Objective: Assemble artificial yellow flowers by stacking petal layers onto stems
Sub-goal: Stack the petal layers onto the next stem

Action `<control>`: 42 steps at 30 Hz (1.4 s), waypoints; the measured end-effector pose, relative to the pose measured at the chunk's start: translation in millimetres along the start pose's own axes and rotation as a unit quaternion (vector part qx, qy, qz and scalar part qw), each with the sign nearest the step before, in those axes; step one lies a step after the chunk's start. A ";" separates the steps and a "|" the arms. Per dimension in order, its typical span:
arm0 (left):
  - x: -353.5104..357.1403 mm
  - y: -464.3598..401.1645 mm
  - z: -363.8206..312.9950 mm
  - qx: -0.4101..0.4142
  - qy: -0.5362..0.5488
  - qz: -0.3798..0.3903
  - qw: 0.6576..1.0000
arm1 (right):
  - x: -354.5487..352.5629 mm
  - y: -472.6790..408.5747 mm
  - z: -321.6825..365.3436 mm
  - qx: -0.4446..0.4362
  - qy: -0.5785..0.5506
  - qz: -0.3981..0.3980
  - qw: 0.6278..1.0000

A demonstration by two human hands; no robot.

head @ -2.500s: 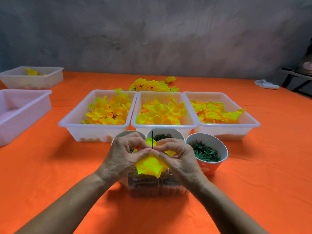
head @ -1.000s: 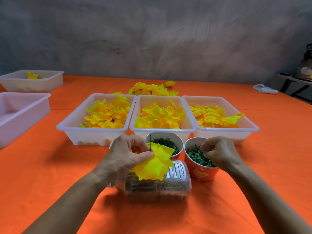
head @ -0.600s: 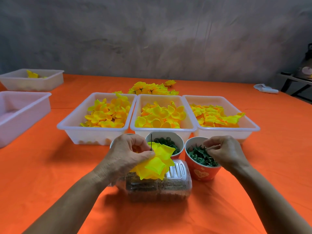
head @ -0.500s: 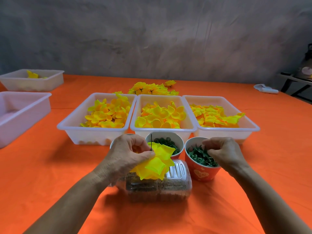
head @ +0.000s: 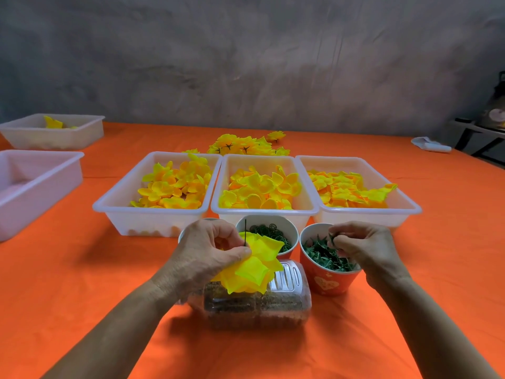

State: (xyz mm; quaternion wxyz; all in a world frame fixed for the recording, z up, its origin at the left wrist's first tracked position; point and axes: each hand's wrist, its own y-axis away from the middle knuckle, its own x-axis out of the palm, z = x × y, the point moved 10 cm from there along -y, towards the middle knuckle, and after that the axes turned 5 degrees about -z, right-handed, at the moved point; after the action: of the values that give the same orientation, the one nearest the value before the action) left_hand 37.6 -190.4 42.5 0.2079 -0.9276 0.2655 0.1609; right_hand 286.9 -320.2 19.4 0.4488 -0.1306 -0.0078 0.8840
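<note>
Fingers (head: 235, 251) of the left hand (head: 203, 254) pinched the yellow flower (head: 252, 265) where its thin stem (head: 245, 233) poked up, just above the clear box (head: 262, 299) on the orange surface (head: 82, 283). The soft, light petals would probably crush easily, so the stiff stem looked like the best place to hold. The right hand (head: 363, 248) curled over the red cup (head: 326, 280), its fingertips (head: 334, 242) pinching a tiny green piece (head: 331, 237).
</note>
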 end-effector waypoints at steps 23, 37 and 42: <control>1.2 1.7 -3.3 0.005 0.019 -0.005 1.000 | 84.9 82.6 86.6 -0.211 -0.115 0.015 0.971; 0.5 2.0 -5.8 0.005 0.013 -0.006 1.000 | 103.4 79.2 81.4 -0.089 -0.223 0.101 0.965; -3.2 5.9 -8.3 0.001 0.009 -0.023 1.000 | 102.0 75.9 78.5 -0.042 -0.265 0.104 0.958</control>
State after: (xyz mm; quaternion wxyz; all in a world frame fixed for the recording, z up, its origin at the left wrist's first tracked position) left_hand 33.3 -197.5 49.2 0.2100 -0.9346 0.2464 0.1474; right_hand 150.7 -276.2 62.5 0.3300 0.0891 -0.1501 0.9277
